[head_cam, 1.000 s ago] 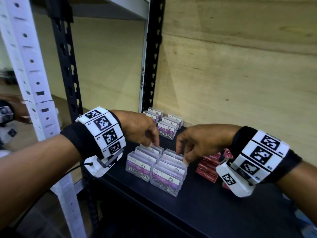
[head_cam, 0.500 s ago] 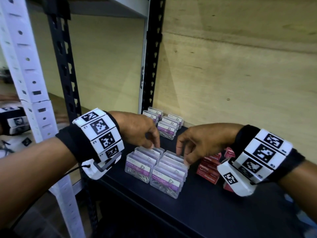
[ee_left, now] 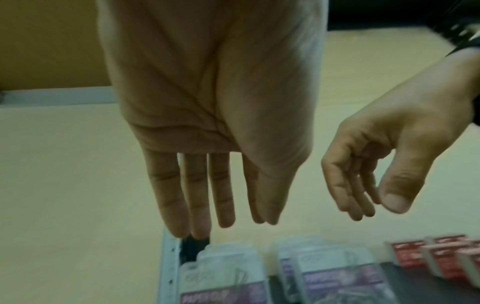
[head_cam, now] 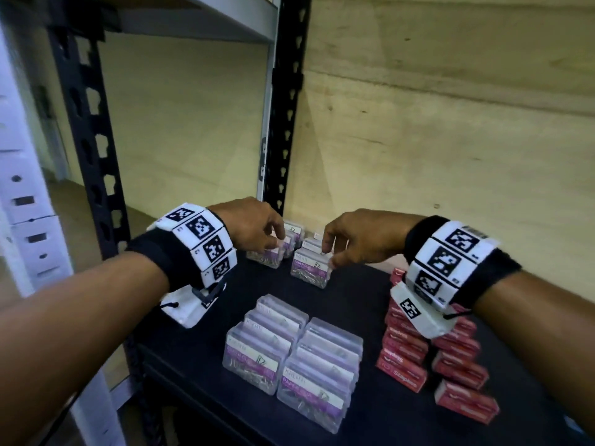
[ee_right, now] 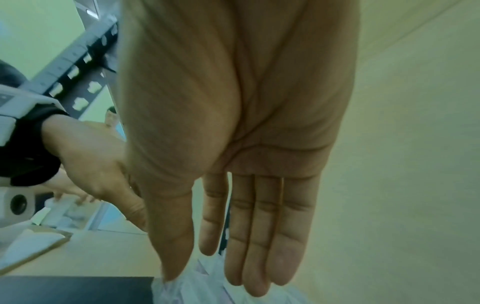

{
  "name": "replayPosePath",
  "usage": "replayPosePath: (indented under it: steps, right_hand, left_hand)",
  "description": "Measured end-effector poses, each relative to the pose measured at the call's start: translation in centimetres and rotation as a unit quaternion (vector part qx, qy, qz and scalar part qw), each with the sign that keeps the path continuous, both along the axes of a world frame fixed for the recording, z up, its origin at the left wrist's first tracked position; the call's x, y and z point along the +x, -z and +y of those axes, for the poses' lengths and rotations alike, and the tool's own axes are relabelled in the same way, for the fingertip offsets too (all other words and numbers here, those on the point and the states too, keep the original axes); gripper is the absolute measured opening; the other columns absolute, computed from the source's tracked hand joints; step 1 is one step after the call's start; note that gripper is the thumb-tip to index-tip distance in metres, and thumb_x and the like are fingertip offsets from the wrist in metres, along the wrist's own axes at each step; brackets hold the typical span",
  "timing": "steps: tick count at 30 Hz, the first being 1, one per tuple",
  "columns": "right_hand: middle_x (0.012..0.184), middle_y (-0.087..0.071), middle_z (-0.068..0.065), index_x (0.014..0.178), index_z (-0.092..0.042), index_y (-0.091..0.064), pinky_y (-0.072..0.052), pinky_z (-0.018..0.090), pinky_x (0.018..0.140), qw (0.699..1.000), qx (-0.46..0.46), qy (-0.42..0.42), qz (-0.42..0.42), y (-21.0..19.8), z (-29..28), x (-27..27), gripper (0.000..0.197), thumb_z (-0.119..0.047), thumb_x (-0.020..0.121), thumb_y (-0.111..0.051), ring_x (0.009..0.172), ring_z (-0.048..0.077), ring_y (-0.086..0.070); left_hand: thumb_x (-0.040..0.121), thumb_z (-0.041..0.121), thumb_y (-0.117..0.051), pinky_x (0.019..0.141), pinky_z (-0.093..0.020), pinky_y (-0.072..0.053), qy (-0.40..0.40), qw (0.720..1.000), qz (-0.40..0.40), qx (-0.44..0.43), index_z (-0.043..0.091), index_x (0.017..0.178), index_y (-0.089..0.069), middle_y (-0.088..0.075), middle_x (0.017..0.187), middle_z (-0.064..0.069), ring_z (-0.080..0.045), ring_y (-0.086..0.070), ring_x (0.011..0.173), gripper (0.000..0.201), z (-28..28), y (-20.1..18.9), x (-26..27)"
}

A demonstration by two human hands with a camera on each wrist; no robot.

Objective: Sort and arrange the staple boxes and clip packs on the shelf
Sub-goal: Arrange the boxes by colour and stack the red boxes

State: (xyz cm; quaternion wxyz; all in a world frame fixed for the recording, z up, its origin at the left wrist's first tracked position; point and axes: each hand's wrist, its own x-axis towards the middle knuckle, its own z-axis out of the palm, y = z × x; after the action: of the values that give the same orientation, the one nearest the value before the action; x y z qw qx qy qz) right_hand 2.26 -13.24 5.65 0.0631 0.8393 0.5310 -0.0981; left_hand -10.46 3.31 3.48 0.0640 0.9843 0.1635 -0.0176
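On the black shelf (head_cam: 354, 310) a near block of clear, purple-labelled clip packs (head_cam: 289, 358) stands in two rows. Red staple boxes (head_cam: 434, 355) lie in two rows to its right, partly under my right wrist. A second group of clip packs (head_cam: 309, 268) stands at the back by the upright. My left hand (head_cam: 275, 243) hovers over that group's left packs (ee_left: 226, 273), fingers straight and holding nothing (ee_left: 223, 224). My right hand (head_cam: 328, 255) reaches to its right stack, fingers extended (ee_right: 213, 273), tips at the pack tops (ee_right: 207, 288).
A black slotted upright (head_cam: 286, 123) rises behind the back packs, and another (head_cam: 87, 140) stands at the front left. A wooden panel (head_cam: 450, 140) closes the back. An upper shelf (head_cam: 225, 14) runs overhead. A white perforated post (head_cam: 19, 188) stands far left.
Both hands have left the near block of clip packs and moved back to the group by the upright. The near block stands where it was.
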Motion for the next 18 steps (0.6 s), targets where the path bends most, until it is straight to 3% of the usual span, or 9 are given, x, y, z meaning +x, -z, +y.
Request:
replayPosePath:
  steps: [4, 8, 14, 18]
  right_hand:
    - [0.113, -0.069, -0.007, 0.118, -0.027, -0.061, -0.047, 0.029, 0.083, 1.0, -0.015, 0.007, -0.006, 1.1, 2.6, 1.6, 0.033, -0.035, 0.088, -0.072, 0.097, 0.015, -0.063]
    - [0.11, -0.07, -0.003, 0.117, -0.027, -0.062, -0.05, 0.03, 0.084, 1.0, -0.025, 0.013, 0.005, 1.9, 3.9, 2.2, 0.033, -0.033, 0.087, -0.074, 0.092, 0.016, -0.065]
    - [0.097, -0.075, 0.001, 0.102, -0.027, -0.065, -0.05, 0.028, 0.075, 0.999, -0.033, 0.026, 0.024, 2.5, 4.6, 2.1, 0.023, -0.028, 0.083, -0.078, 0.087, 0.017, -0.07]
    - [0.093, -0.076, 0.001, 0.099, -0.024, -0.066, -0.052, 0.028, 0.078, 0.997, -0.041, 0.034, 0.059, 2.2, 3.7, 1.6, 0.021, -0.023, 0.083, -0.079, 0.083, 0.015, -0.071]
  left_hand:
    - [0.097, 0.037, -0.056, 0.093, -0.029, -0.045, -0.027, 0.999, 0.009, 0.04, 0.032, 0.126, -0.062, -0.056, 0.135, 0.002, -0.018, -0.058, 0.111, 0.03, 2.2, 1.3, 1.5]
    - [0.097, 0.034, -0.056, 0.092, -0.027, -0.046, -0.028, 0.999, 0.005, 0.024, 0.029, 0.125, -0.065, -0.062, 0.13, 0.002, -0.016, -0.059, 0.113, 0.029, 3.4, 2.3, 2.1]
    - [0.096, 0.03, -0.059, 0.092, -0.024, -0.047, -0.004, 1.0, -0.003, -0.004, 0.029, 0.12, -0.068, -0.067, 0.121, 0.005, -0.012, -0.061, 0.107, 0.026, 3.4, 2.4, 1.9]
    - [0.096, 0.03, -0.06, 0.091, -0.022, -0.045, 0.021, 0.999, 0.02, -0.015, 0.03, 0.122, -0.068, -0.066, 0.12, 0.007, -0.011, -0.06, 0.11, 0.027, 2.5, 2.0, 1.6]
